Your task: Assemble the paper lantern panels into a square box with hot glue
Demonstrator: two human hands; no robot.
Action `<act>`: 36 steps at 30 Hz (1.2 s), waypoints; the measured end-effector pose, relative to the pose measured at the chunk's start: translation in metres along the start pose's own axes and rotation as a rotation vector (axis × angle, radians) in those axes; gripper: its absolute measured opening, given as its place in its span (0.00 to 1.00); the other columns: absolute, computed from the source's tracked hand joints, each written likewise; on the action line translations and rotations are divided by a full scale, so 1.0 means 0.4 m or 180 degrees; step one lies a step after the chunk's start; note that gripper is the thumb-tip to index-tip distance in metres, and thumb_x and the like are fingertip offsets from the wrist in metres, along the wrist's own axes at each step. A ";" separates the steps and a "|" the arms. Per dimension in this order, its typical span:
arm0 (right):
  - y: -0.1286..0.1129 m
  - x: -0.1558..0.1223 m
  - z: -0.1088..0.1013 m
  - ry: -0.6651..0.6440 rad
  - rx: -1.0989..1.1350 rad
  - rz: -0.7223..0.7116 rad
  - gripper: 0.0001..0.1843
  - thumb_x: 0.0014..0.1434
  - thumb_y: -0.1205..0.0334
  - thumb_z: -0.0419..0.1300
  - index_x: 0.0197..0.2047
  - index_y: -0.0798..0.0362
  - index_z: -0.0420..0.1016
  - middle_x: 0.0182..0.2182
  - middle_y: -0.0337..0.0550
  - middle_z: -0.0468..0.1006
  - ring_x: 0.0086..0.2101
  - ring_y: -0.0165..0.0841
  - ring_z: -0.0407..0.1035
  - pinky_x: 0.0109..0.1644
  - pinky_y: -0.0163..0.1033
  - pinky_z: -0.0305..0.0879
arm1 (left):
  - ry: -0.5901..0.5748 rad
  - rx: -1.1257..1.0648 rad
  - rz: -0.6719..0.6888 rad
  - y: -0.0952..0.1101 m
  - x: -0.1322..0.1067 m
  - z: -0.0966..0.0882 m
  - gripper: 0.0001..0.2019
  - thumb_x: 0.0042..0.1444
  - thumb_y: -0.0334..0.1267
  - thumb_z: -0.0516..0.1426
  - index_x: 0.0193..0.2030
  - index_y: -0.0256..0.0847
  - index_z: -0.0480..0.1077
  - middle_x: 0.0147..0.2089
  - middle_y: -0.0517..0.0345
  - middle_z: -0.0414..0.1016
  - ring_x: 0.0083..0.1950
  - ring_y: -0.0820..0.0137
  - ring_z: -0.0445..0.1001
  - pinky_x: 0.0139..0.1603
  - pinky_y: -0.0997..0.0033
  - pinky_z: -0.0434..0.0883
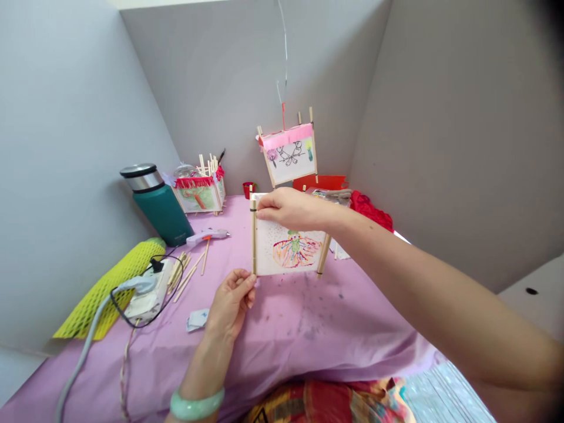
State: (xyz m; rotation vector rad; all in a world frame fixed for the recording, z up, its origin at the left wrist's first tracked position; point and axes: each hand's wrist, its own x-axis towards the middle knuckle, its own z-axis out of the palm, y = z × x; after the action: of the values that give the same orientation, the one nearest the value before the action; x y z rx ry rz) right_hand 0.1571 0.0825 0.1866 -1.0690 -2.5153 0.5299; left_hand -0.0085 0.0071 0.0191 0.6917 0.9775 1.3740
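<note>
In the middle of the head view stands a paper lantern [291,258], made of white panels on wooden sticks, with a colourful drawing on its near side. My left hand [231,299] pinches the foot of its left corner stick [253,247]. Across the top reaches my right hand [286,208], its fingers closed on the upper left edge of the same lantern beside that stick. The right hand and forearm hide part of the top rim. Behind it hangs a second lantern [291,161] with a pink top band, on a wire hook.
A teal bottle [161,205], a hot glue gun [209,236], loose wooden sticks [187,276] and a power strip [150,296] lie left on the purple cloth [273,335]. Farther back are a stick-filled paper box [198,197], a small red cup [249,189] and red material [370,211].
</note>
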 end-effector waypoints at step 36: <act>-0.081 -0.048 0.114 -0.0057 -0.1260 0.0070 0.14 0.63 0.60 0.52 0.35 0.57 0.77 0.30 0.50 0.79 0.29 0.36 0.70 0.31 0.37 0.56 | 0.0572 0.2349 0.1025 0.012 -0.046 -0.015 0.15 0.52 0.46 0.60 0.43 0.41 0.69 0.21 0.65 0.71 0.19 0.74 0.66 0.18 0.79 0.63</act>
State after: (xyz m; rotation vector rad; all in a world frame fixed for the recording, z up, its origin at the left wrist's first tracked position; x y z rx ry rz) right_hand 0.1293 0.0385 0.1589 -1.2293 -2.6934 0.0419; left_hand -0.0146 -0.0115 0.0235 1.3349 1.5965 1.3536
